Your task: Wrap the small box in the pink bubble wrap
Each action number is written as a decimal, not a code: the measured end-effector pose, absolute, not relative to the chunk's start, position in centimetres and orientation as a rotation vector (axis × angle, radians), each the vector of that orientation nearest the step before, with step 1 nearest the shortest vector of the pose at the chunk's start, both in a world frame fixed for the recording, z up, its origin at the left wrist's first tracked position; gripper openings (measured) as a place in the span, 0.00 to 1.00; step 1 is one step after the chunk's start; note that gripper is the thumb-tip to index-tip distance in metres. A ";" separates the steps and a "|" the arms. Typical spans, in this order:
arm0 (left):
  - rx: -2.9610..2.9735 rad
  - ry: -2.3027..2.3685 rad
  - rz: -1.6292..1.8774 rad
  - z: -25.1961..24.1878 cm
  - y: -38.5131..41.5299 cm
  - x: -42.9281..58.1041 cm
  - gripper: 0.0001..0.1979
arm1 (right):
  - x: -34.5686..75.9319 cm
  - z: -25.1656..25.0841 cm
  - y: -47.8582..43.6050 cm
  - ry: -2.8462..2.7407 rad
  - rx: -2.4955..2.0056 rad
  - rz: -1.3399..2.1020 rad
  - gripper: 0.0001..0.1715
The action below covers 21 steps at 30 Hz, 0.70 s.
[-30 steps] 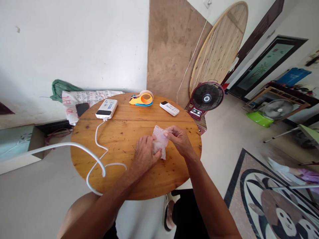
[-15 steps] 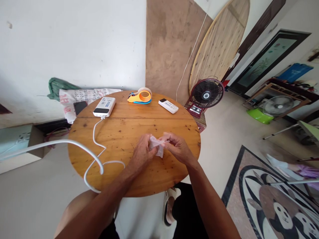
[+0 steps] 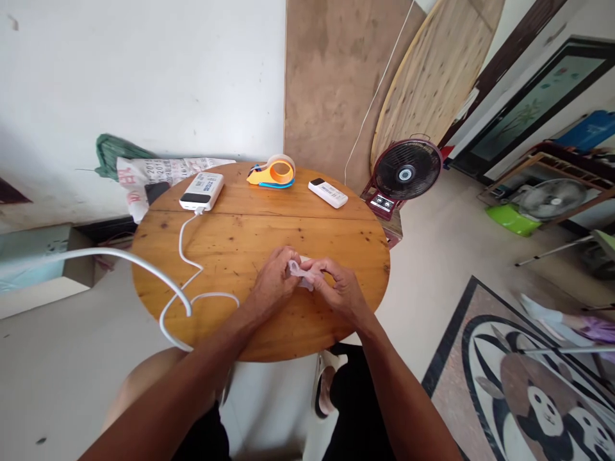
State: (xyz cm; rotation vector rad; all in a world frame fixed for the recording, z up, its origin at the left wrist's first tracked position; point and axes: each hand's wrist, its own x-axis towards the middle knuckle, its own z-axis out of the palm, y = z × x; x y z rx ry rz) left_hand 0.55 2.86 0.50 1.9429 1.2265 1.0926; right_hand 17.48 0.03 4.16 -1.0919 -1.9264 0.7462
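Note:
A thin, whitish translucent plastic bag or film (image 3: 302, 274) is bunched between my two hands, over the front middle of the round wooden table (image 3: 269, 237). My left hand (image 3: 277, 276) is closed on its left side, fingers curled around it. On the other side my right hand (image 3: 337, 285) pinches it between thumb and fingers. The film looks crumpled, with a loose part hanging below the fingertips. Whether it is a bag or a flat sheet, I cannot make out.
At the table's back stand a white power bank (image 3: 202, 192) with a white cable (image 3: 180, 246), an orange tape dispenser (image 3: 271, 173) and a second white device (image 3: 328, 193). A dark red fan (image 3: 406, 174) is beyond the right edge. Someone's leg (image 3: 542, 310) shows at far right.
My hands have drawn closer together, and the film is more bunched, with less of it hanging down. The view has shifted slightly.

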 end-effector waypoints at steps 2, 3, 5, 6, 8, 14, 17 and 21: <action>1.945 1.223 1.108 0.5 2.9 0.6 0.04 | 17.3 3.9 -0.1 -1.935 -1.061 0.702 0.05; 1.941 1.220 1.115 0.5 2.9 0.6 0.04 | 17.2 3.9 -0.2 -1.934 -1.040 0.680 0.06; 1.924 1.212 1.130 0.5 2.9 0.6 0.04 | 17.0 3.7 -0.4 -1.928 -1.026 0.638 0.05; 1.917 1.206 1.135 0.5 2.9 0.6 0.05 | 16.9 3.7 -0.5 -1.928 -1.037 0.617 0.04; 1.904 1.198 1.138 0.5 2.9 0.6 0.06 | 16.8 3.5 -0.6 -1.945 -1.075 0.578 0.04; 1.903 1.195 1.081 0.5 2.7 0.3 0.08 | 17.1 3.1 -0.6 -2.048 -1.057 0.501 0.07; 1.920 1.180 1.041 0.4 2.6 0.1 0.12 | 17.2 3.1 -0.7 -2.095 -1.061 0.486 0.06; 1.951 1.164 1.044 0.4 2.4 -0.1 0.11 | 17.2 3.0 -0.8 -2.116 -1.058 0.450 0.05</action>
